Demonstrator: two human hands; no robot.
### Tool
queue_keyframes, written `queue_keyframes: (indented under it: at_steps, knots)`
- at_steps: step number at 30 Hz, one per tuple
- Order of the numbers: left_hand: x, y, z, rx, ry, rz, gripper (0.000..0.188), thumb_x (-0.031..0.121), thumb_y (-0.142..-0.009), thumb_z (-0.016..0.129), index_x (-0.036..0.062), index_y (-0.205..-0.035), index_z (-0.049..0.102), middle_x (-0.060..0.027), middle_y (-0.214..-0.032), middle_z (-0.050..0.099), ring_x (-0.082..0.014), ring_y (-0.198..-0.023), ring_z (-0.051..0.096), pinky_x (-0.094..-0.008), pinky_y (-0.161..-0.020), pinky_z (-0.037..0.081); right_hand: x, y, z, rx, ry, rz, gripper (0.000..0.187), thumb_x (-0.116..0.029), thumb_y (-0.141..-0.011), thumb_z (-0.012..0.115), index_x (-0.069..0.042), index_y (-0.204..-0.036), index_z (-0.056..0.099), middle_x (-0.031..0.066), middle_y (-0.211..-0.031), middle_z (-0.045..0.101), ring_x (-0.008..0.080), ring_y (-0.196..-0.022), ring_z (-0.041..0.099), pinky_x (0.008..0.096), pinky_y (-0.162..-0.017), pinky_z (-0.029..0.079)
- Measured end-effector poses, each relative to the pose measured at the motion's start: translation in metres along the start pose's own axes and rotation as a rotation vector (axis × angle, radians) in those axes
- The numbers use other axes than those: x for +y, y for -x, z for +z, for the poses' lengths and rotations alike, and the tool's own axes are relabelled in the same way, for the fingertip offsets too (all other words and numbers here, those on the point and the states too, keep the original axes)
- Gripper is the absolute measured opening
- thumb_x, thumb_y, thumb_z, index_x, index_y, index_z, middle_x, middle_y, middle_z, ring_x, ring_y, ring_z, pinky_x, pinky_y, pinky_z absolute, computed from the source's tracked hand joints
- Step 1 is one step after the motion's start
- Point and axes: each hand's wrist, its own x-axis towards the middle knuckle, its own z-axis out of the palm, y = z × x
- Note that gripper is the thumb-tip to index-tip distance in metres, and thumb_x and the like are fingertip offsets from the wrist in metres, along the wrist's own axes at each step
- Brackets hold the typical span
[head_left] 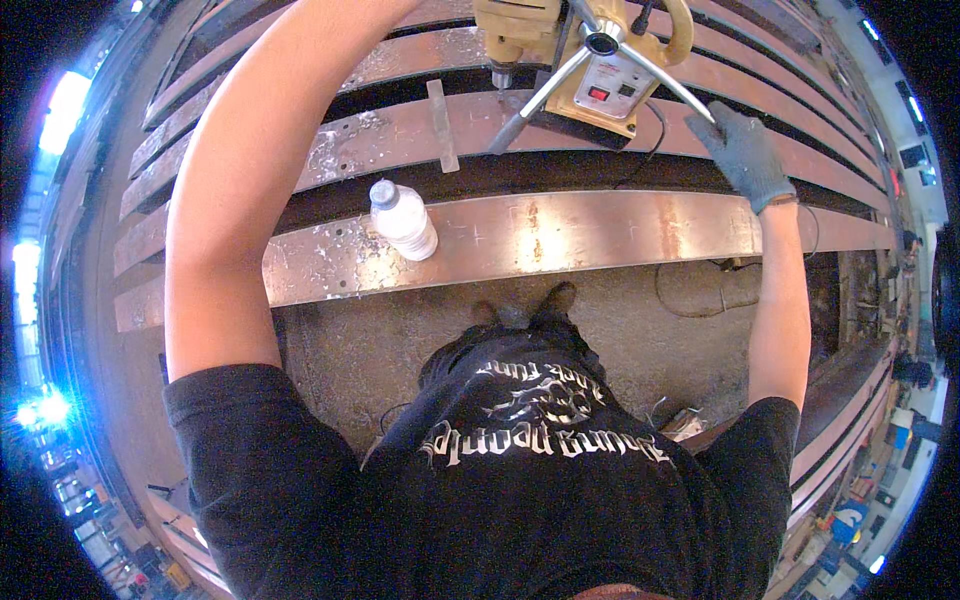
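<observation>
A yellow magnetic drill [622, 88] stands on the steel beams at the top of the view, with a red switch on its panel. Three silver spokes of its feed handle [556, 92] spread from a hub. My right hand [745, 158], in a grey glove, is closed round the end of the right-hand spoke. My left arm reaches up past the top edge, so the left hand is out of sight. Left of the hub, the drill's cutter [502, 76] points down over a beam. Its tip's contact with the steel cannot be made out.
A clear plastic bottle [408, 226] with a white-blue cap stands on the nearest steel beam [590, 235]. A short flat bar [442, 125] lies across the beams. Metal chips are scattered at left. Dark gaps separate the beams; a cable [690, 312] loops on the floor.
</observation>
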Motion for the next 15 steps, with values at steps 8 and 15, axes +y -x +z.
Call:
queue_keyframes:
  at_steps: [8,15]
  knots:
    - [-0.024,0.004,0.043,0.131,0.025,0.045,0.044,0.047,-0.081,0.071,0.0031,-0.075,0.076,-0.0212,-0.078,0.073,-0.0367,-0.075,0.073,-0.0465,-0.069,0.057,-0.001,0.009,-0.023,0.134,0.176,-0.044,0.045,-0.053,-0.100,0.061,-0.014,-0.120,0.072,0.0194,-0.091,0.074,0.0430,-0.087,0.071,0.0515,-0.073,0.055]
    - [-0.025,0.022,0.050,0.126,0.106,0.011,0.038,0.040,-0.081,0.070,0.0039,-0.073,0.076,-0.0183,-0.073,0.072,-0.0346,-0.071,0.072,-0.0472,-0.067,0.056,0.000,0.010,-0.029,0.265,0.242,-0.123,0.046,-0.054,-0.100,0.060,-0.010,-0.107,0.070,0.0194,-0.086,0.072,0.0420,-0.083,0.070,0.0508,-0.070,0.054]
